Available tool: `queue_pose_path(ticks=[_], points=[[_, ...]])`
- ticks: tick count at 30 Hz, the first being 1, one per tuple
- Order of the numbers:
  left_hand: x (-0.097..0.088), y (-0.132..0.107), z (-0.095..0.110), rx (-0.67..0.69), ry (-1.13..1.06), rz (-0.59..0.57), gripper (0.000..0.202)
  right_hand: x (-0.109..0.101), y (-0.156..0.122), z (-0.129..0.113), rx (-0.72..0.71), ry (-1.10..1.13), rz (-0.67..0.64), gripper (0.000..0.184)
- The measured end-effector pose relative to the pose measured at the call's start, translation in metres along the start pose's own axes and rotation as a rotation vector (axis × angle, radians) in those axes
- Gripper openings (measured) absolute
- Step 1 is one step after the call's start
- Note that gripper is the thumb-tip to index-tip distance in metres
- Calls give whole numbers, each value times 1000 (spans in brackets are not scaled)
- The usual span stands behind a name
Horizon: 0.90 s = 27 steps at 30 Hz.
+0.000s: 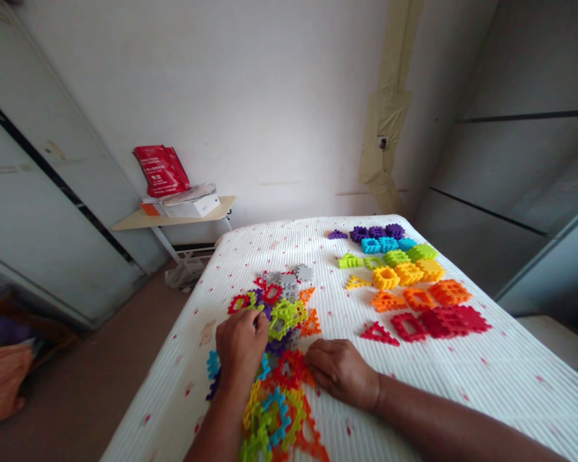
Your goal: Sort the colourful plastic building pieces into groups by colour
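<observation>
A mixed pile of interlocking plastic building pieces [282, 321] lies on the bed in front of me, with green, red, blue, yellow, orange, purple and grey ones. Over the pile's left side is my left hand [242, 343], fingers curled closed; whatever is in them is hidden. My right hand [341, 372] rests at the pile's right edge, its fingers bent inward beside a red piece [290, 369]. I cannot make out what it grips. Grey pieces [303, 273] lie at the far end of the pile.
Pieces stand in colour rows on the right: purple [377, 233], blue [388, 244], green [395, 258], yellow [408, 273], orange [418, 299], red [450, 321]. A small table [173, 220] holds a white box [192, 205] and red bags [158, 170]. Cabinets flank the bed.
</observation>
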<state>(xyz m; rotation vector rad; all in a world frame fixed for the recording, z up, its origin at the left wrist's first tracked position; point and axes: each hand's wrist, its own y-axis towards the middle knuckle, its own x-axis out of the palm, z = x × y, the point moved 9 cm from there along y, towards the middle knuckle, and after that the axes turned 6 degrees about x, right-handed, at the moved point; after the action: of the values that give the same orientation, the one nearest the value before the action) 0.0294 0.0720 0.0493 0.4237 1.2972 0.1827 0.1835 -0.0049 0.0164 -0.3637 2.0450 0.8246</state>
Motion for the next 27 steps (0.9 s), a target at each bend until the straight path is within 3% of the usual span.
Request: queue_pose_path(ticks=[5,11,21,24,27], points=[[-3,-2,-23,-142,-464,197,34,0,0,0,0,2,-6,18],[28,-9,-35,-426,-970,129,44,3,-2,2,7,0,-8,17],[29,-10,-29,-411,-1076,118,40,2,-2,3,16,18,-10,17],[31,-11,-26,-418,-1104,114,44,-13,2,9,55,119,76,15],[34,-11,-22,-431,-1159,97,47,-37,11,19,127,119,212,25]])
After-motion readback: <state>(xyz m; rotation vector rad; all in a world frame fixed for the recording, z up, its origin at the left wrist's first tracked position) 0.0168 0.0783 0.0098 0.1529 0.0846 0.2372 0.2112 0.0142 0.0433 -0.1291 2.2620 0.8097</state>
